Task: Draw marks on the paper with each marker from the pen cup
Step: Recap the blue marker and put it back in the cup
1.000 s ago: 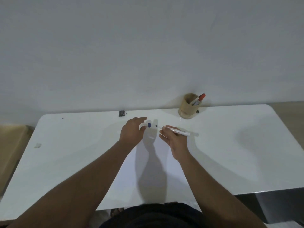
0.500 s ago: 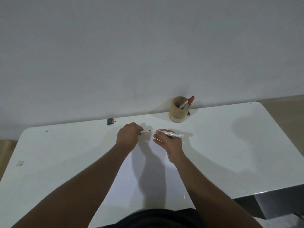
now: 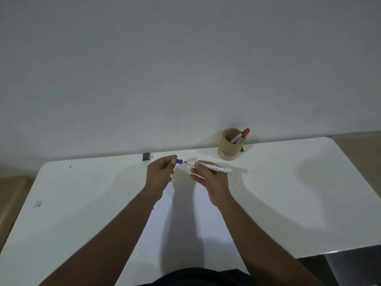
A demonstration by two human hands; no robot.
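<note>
My right hand (image 3: 210,179) holds a white marker (image 3: 216,167) level above the table, its bare dark tip pointing left. My left hand (image 3: 159,174) pinches the marker's blue cap (image 3: 179,161) just left of that tip, a small gap between them. Below both hands a white sheet of paper (image 3: 185,219) lies on the white table (image 3: 288,193), partly under my arms' shadows. At the back stands a round wooden pen cup (image 3: 229,147) with a red-capped marker (image 3: 242,135) leaning in it.
A small dark block (image 3: 146,156) sits at the table's back edge by the grey wall. A pale scrap (image 3: 37,203) lies near the left edge. The table's rounded right corner drops off to a dark floor.
The blue cap, hidden in my left fist half a second ago, now shows at my fingertips close to the marker's tip. The camera view has shifted slightly.
</note>
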